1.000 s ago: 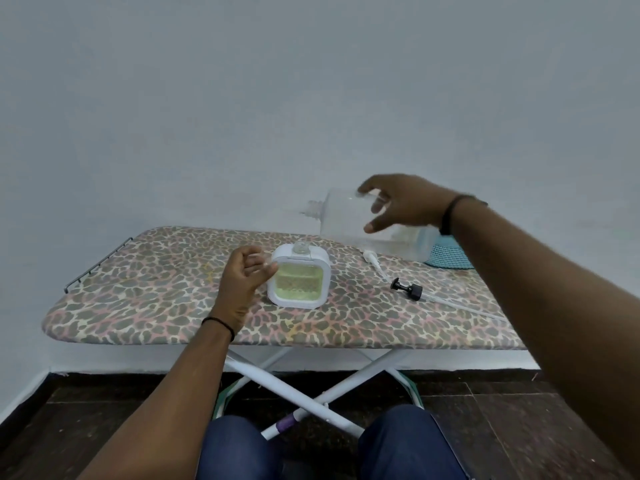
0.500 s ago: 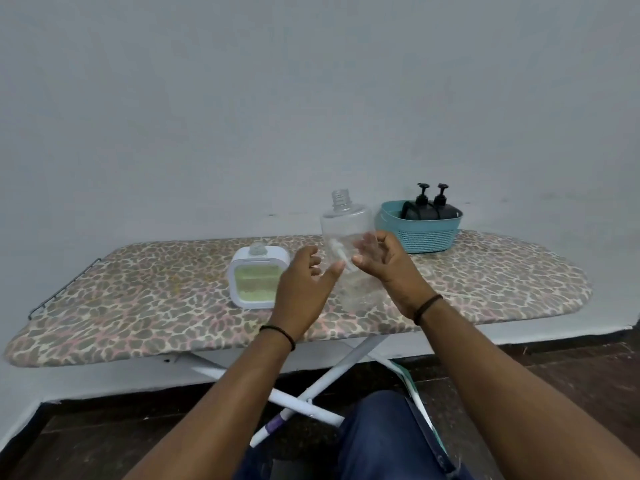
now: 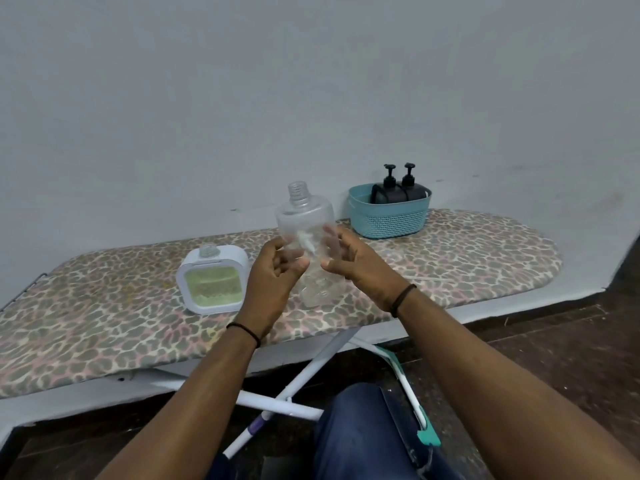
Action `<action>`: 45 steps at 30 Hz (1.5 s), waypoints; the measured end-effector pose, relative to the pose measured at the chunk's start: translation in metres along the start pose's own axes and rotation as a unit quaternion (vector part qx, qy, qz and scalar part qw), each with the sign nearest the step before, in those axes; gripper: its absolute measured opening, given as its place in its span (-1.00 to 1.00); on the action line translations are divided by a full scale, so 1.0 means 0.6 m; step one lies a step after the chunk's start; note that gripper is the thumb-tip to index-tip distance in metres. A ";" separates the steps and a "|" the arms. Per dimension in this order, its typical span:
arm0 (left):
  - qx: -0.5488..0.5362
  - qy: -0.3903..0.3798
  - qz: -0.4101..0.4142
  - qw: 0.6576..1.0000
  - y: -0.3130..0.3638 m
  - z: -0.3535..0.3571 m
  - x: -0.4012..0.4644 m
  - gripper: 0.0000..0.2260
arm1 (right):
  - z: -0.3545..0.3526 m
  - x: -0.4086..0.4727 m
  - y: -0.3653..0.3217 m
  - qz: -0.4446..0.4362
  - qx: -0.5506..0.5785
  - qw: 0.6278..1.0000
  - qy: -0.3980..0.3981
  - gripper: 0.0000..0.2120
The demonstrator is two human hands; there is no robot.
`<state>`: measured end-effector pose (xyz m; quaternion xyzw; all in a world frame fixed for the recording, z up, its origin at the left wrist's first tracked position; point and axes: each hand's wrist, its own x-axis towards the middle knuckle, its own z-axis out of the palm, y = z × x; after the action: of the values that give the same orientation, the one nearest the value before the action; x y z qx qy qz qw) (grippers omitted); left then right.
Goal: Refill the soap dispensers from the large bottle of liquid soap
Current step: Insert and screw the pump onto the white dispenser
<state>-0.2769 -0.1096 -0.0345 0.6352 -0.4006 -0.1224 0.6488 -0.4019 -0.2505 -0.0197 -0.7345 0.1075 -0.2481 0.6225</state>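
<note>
Fingers of the left hand (image 3: 277, 271) curl loosely beside the left flank of the clear bottle (image 3: 308, 244), the thumb tip pointing at its lower body; whether they touch the plastic cannot be told. On the other flank the right hand (image 3: 360, 268) has its fingers spread and half bent, fingertips (image 3: 330, 237) close against the bottle's side, seen partly through the clear wall. The bottle stands upright on the leopard-print ironing board (image 3: 104, 317), between the two hands, its threaded neck open and uncapped (it looks empty). Just to the left of the left hand stands a white square dispenser (image 3: 213, 282) with yellow-green liquid behind its window, apart from the bottle. Behind the right hand, near the wall, a teal basket (image 3: 389, 216) holds two black pump bottles (image 3: 398, 190).
</note>
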 end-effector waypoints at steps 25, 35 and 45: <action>0.056 0.034 -0.048 0.997 -0.046 0.088 0.044 -0.89 | -0.216 0.000 0.043 0.050 -0.201 0.922 0.328 -0.41; 0.051 0.043 -0.066 0.996 -0.040 0.074 0.034 -0.89 | -0.204 -0.026 0.024 0.085 -0.208 0.919 0.323 -0.10; 0.037 0.049 -0.005 0.998 0.016 0.009 -0.008 -0.98 | -0.093 -0.034 -0.022 -0.123 -0.325 0.810 0.473 -0.56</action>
<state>-0.2873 -0.1087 -0.0282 0.6661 -0.3694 -0.0799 0.6430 -0.4488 -0.2863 -0.0062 -0.6930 0.3717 -0.5897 0.1839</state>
